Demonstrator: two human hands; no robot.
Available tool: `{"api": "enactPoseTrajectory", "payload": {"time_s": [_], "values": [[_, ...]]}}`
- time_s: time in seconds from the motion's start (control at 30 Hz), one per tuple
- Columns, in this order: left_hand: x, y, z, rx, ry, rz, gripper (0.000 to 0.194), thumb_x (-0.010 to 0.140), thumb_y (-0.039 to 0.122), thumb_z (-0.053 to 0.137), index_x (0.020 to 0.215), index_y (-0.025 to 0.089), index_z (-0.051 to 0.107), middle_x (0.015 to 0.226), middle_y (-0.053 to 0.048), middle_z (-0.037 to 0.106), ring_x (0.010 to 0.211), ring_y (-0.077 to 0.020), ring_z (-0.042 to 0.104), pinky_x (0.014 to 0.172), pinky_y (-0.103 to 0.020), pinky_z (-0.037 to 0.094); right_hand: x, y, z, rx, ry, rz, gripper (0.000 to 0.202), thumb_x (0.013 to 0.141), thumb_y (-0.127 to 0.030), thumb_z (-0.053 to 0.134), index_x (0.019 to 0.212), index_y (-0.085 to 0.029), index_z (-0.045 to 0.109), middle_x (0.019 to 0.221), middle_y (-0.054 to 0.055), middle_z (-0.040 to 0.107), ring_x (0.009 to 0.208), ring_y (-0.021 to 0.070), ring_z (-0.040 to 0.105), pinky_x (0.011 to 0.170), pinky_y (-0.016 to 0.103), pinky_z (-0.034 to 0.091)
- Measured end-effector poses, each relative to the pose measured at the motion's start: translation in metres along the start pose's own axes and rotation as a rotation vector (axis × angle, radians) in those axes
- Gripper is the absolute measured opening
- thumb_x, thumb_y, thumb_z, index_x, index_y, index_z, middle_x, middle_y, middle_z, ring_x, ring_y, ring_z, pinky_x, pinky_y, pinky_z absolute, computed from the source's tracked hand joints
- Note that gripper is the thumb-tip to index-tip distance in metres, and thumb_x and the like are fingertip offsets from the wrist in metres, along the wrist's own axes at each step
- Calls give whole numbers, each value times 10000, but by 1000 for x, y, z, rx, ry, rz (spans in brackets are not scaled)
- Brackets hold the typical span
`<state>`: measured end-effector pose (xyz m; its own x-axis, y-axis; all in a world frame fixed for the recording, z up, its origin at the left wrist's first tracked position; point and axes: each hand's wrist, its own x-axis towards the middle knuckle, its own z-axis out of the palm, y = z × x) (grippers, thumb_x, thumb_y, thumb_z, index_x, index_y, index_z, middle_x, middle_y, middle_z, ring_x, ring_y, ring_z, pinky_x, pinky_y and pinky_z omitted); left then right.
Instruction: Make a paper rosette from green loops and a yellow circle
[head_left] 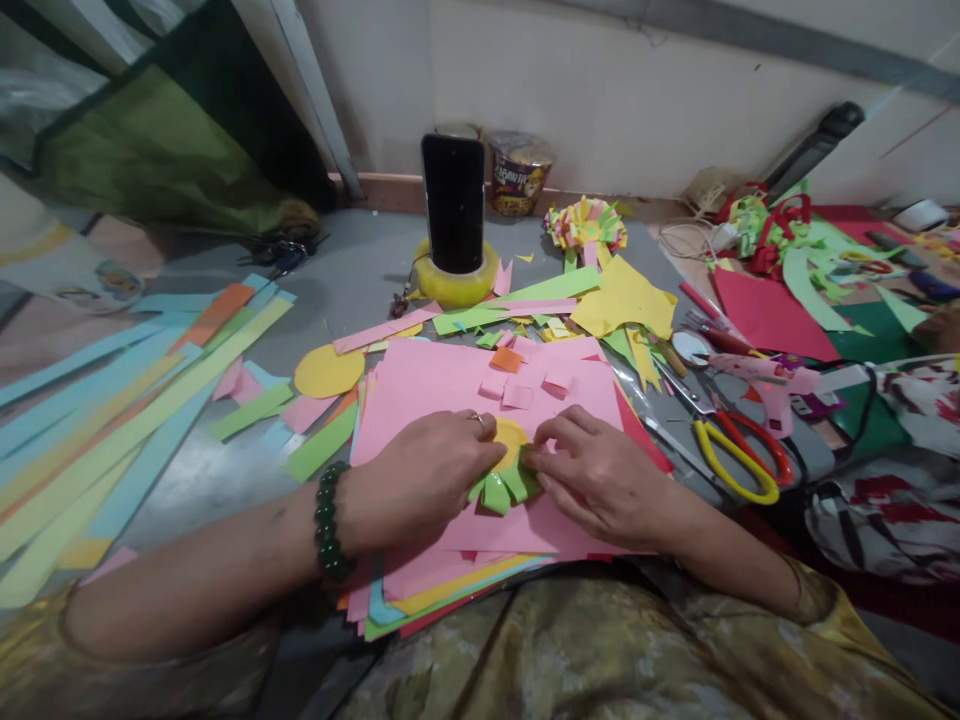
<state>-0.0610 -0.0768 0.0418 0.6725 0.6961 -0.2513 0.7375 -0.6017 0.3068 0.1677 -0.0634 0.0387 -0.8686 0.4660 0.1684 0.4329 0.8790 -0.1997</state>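
A small paper flower (511,447) with a yellow round centre and green folded strips along its near edge lies on a stack of coloured paper (420,375), pink sheet on top. My left hand (431,470) is closed on the flower's left side, fingertips at the yellow disc. From the right, my right hand (589,470) pinches the green strips at the edge. Just beyond the flower sit several small folded pink paper pieces (517,396) and one orange piece (507,360). Parts of the flower are hidden under my fingers.
Long paper strips (142,420) spread across the left. A phone (454,205) stands in a yellow tape roll (457,285) at the back, near a finished paper flower (587,225). Scissors (739,460) and a pink glue gun (769,380) lie to the right.
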Motion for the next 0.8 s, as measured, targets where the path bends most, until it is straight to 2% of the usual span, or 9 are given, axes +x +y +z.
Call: {"api": "enactPoseTrajectory", "payload": {"time_s": [0.17,0.33,0.47,0.63,0.8], "values": [[0,0,0,-3,-9,-9,226,821,34,543,932,167,687,973,-84,674,825,-223,615,740,-348,472,1,-2,4,-25,-24,-2,264,993,-204,468,914,-138,711,958,136,651,852,233,501,737,371,486],[1,1,-2,18,-33,-19,218,839,40,537,928,168,689,967,-82,681,825,-227,618,750,-357,473,0,0,7,-29,-40,17,251,995,-210,466,1000,-132,704,955,140,635,870,243,502,759,388,483],[1,2,-4,12,-26,-22,217,821,25,543,901,170,685,961,-79,683,819,-227,619,741,-353,470,-2,2,7,-26,-35,14,285,1001,-214,437,991,-143,713,946,133,647,861,237,513,758,389,499],[0,2,-3,4,4,-10,213,829,22,553,889,170,694,952,-78,690,827,-224,625,745,-340,468,-6,6,3,4,45,29,287,1017,-214,420,1088,-153,692,1012,126,652,923,230,542,769,368,505],[1,2,-1,5,1,-25,191,826,38,573,895,173,688,966,-75,688,833,-220,627,744,-334,468,-5,3,8,-48,10,40,286,1015,-217,435,1013,-142,711,937,123,645,863,232,520,765,371,495]]}}
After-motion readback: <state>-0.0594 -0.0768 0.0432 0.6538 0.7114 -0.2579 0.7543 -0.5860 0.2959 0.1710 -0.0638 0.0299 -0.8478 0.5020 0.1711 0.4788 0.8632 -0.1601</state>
